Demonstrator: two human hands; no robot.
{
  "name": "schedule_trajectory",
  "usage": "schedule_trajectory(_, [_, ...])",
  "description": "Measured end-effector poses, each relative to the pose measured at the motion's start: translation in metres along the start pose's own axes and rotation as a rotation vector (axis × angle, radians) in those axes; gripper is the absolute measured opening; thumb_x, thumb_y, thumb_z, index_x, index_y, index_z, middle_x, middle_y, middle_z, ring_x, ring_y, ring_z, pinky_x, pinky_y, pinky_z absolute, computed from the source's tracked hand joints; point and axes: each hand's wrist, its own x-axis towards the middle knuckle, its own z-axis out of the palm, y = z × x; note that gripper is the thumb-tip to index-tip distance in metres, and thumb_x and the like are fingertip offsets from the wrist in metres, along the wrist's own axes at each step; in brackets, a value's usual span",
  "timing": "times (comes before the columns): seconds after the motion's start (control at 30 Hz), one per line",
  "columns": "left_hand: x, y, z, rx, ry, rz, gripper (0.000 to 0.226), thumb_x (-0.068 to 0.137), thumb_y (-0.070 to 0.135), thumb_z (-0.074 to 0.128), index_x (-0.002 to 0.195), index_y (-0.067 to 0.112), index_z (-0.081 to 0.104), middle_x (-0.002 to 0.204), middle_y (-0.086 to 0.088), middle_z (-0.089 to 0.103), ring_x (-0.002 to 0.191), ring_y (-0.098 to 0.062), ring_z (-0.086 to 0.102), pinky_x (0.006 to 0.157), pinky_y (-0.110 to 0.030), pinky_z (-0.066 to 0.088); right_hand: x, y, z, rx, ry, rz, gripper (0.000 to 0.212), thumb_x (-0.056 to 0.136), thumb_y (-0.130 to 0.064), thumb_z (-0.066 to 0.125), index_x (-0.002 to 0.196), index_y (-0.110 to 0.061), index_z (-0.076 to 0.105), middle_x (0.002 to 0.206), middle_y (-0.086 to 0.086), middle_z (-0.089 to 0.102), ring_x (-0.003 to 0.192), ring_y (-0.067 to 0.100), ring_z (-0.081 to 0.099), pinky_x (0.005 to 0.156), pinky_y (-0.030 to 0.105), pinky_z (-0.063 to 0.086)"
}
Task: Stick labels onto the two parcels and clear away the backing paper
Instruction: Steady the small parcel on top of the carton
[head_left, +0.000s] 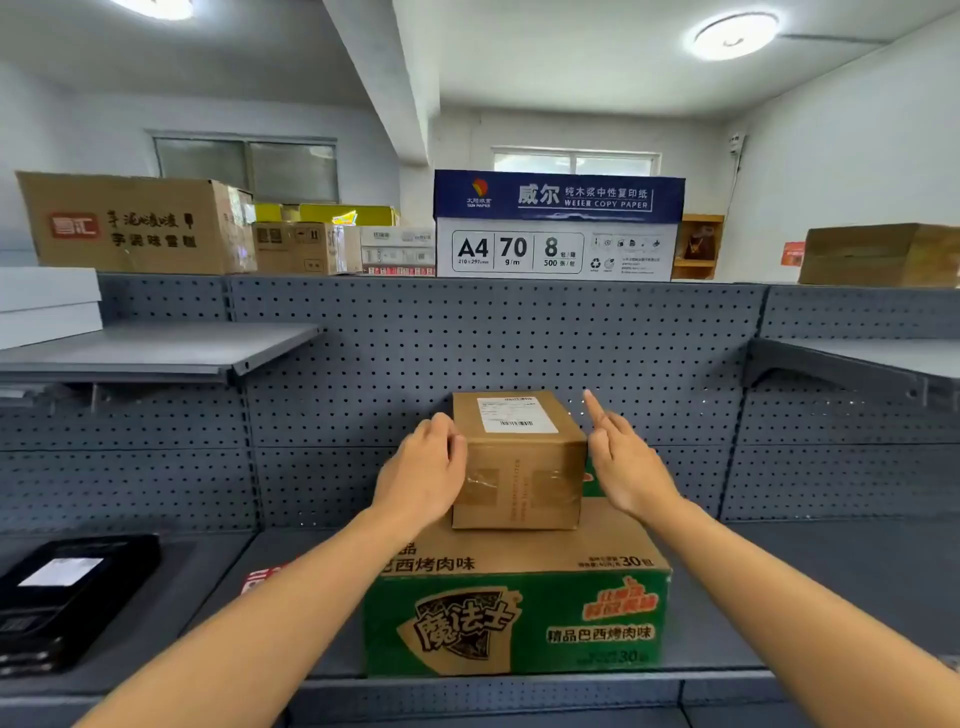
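A small brown parcel (519, 467) stands on top of a larger green and brown carton (514, 613) on the grey shelf. A white shipping label (515, 414) is stuck flat on the small parcel's top. My left hand (423, 470) grips the parcel's left side, fingers curled round its upper left edge. My right hand (621, 457) is beside the parcel's right side with straight fingers, its index finger raised and pointing up. I cannot tell whether it touches the box. No backing paper is visible.
A black parcel (67, 603) with a white label lies on the shelf at the left. Grey pegboard (519, 338) backs the shelf, with side shelves (156, 348) left and right. Cartons and an A4 paper box (558, 226) stand on top.
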Motion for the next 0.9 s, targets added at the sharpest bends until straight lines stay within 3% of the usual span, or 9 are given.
schedule_trajectory(0.07, [0.009,0.005,0.006,-0.025,0.033,-0.044,0.020,0.108,0.042,0.030,0.103,0.027,0.042,0.104,0.008,0.053,0.083,-0.012,0.054,0.059,-0.029,0.039,0.016,0.003,0.001,0.164,-0.021,0.080,0.054,0.108,-0.038,0.015,0.161,-0.041,0.010,0.152,0.006,0.046,0.132,0.027,0.049,0.102,0.043,0.041])
schedule_trajectory(0.23, [0.020,0.004,0.026,-0.063,0.077,-0.104,0.023,0.108,0.044,0.028,0.100,0.027,0.041,0.099,0.009,0.051,0.077,-0.008,0.052,0.057,-0.027,0.039,0.081,0.028,0.020,0.524,-0.128,0.231,0.050,0.109,-0.038,0.030,0.158,-0.025,0.035,0.162,0.001,0.038,0.149,0.025,0.035,0.123,0.043,0.026])
schedule_trajectory(0.4, [0.021,-0.002,0.032,-0.056,0.108,-0.132,0.023,0.107,0.044,0.023,0.100,0.031,0.041,0.100,0.011,0.054,0.082,-0.007,0.056,0.071,-0.038,0.054,0.134,0.044,0.053,0.664,-0.195,0.278,0.047,0.105,-0.044,0.041,0.146,-0.023,0.054,0.147,0.002,0.056,0.134,0.025,0.052,0.117,0.049,0.038])
schedule_trajectory(0.47, [0.021,-0.007,0.032,-0.047,0.108,-0.141,0.023,0.107,0.044,0.022,0.101,0.031,0.041,0.100,0.011,0.055,0.083,-0.008,0.056,0.072,-0.040,0.054,0.145,0.041,0.065,0.689,-0.224,0.268,0.044,0.105,-0.045,0.041,0.136,-0.021,0.061,0.128,0.003,0.066,0.120,0.026,0.060,0.109,0.047,0.044])
schedule_trajectory(0.57, [0.019,-0.015,0.032,-0.065,0.109,-0.137,0.023,0.108,0.042,0.022,0.102,0.030,0.041,0.100,0.010,0.055,0.083,-0.006,0.055,0.068,-0.035,0.049,0.152,0.032,0.075,0.722,-0.222,0.255,0.032,0.108,-0.035,0.040,0.125,-0.019,0.062,0.116,0.002,0.063,0.108,0.023,0.058,0.095,0.037,0.043])
schedule_trajectory(0.73, [0.022,-0.029,0.028,-0.115,0.106,-0.129,0.023,0.109,0.039,0.021,0.101,0.028,0.041,0.090,0.010,0.054,0.078,-0.006,0.052,0.062,-0.033,0.038,0.147,0.029,0.085,0.771,-0.188,0.291,0.030,0.107,-0.036,0.042,0.121,-0.018,0.062,0.115,0.009,0.065,0.103,0.023,0.059,0.089,0.037,0.042])
schedule_trajectory(0.8, [0.028,-0.034,0.027,-0.161,0.122,-0.127,0.024,0.109,0.039,0.021,0.099,0.028,0.040,0.086,0.008,0.053,0.074,-0.011,0.052,0.061,-0.034,0.038,0.142,0.029,0.083,0.769,-0.173,0.294,0.034,0.107,-0.037,0.043,0.126,-0.015,0.061,0.118,0.007,0.063,0.109,0.024,0.058,0.088,0.035,0.040])
schedule_trajectory(0.9, [0.035,-0.043,0.027,-0.232,0.130,-0.117,0.025,0.109,0.037,0.022,0.098,0.026,0.042,0.082,0.005,0.054,0.072,-0.015,0.052,0.061,-0.035,0.040,0.128,0.028,0.078,0.751,-0.139,0.334,0.038,0.105,-0.041,0.046,0.130,-0.016,0.061,0.120,0.007,0.065,0.111,0.026,0.060,0.097,0.044,0.049])
